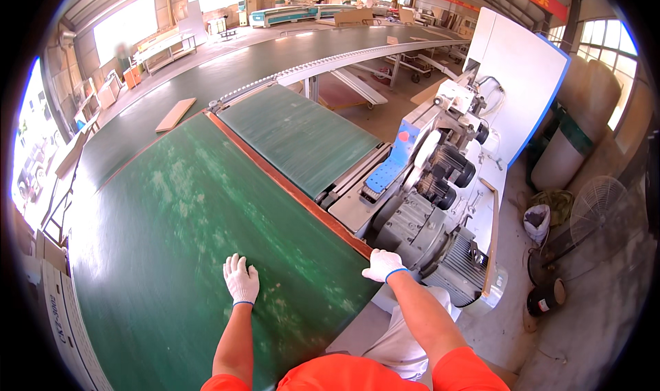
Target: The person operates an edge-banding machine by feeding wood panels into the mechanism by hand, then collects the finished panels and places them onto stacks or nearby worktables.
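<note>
My left hand (241, 281), in a white knit glove, lies on the wide green conveyor belt (165, 233) with its fingers stretched out and nothing in them. Also gloved in white, my right hand (385, 265) is closed at the near end of a long, narrow reddish-brown strip (289, 185). That strip runs along the right edge of the belt, away toward the far corner. Its exact contact with my fingertips is partly hidden. Just beyond my right hand stands a machine (419, 219) with grey motors and a blue perforated guard (388, 174).
A smaller green belt (302, 136) lies beyond the strip. One light wooden board (176, 114) rests on the far curved conveyor (268, 54). To the right are a tall white panel (515, 74), a standing fan (597, 205) and a white sack (537, 224).
</note>
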Demonstrator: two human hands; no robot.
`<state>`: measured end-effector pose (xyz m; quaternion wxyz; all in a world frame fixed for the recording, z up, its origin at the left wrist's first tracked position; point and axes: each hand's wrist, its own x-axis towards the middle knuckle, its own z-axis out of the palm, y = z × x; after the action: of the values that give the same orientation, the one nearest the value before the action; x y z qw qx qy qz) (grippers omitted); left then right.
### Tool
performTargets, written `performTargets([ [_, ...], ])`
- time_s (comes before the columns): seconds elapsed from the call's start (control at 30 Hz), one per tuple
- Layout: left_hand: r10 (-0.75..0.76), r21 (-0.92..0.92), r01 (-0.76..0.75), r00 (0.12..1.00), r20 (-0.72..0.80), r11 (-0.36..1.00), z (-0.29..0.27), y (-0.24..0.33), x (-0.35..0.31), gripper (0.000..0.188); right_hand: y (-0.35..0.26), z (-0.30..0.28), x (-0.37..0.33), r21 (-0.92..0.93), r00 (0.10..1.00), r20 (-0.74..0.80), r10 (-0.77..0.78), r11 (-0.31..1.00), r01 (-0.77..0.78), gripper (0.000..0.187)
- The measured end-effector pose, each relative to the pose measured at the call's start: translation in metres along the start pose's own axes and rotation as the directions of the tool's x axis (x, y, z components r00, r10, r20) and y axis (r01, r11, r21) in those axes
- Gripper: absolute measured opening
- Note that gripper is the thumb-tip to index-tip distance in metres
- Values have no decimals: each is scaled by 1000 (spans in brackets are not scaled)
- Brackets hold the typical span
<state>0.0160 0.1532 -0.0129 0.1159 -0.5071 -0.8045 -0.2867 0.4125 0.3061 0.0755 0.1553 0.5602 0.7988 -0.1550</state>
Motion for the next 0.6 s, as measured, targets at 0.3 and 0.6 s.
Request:
performTargets([
  [0.3, 4, -2, -4, 1000, -3, 1000, -3, 1, -1, 37, -3, -5, -5, -7, 1000, 5, 5, 1000, -5, 73],
  [0.6, 7, 5, -7, 1000, -3, 1000, -1, -1, -2, 36, -2, -2, -3, -6, 1000, 6, 5, 1000, -5, 75],
])
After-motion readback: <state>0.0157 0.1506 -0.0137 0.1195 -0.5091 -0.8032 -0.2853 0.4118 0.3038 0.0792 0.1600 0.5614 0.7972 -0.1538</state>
